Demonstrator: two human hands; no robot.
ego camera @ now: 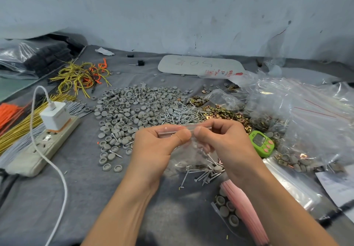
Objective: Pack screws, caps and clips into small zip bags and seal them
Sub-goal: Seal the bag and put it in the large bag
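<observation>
A small clear zip bag (188,157) hangs between both hands above the grey cloth, with screws and a grey cap or two in its bottom. My left hand (157,146) pinches the bag's zip strip from the left, thumb on the near side. My right hand (222,140) pinches the same strip from the right, and the two thumbs almost meet. Behind the hands lie a wide spread of grey caps (132,107), a heap of silver screws (183,114) and a heap of brass clips (224,113).
A stack of empty pink-edged zip bags (243,211) lies at the lower right beside a few caps. Filled bags (298,115) pile up at the right next to a green timer (261,143). A power strip with a white charger (55,118) and wire bundles (80,77) occupy the left.
</observation>
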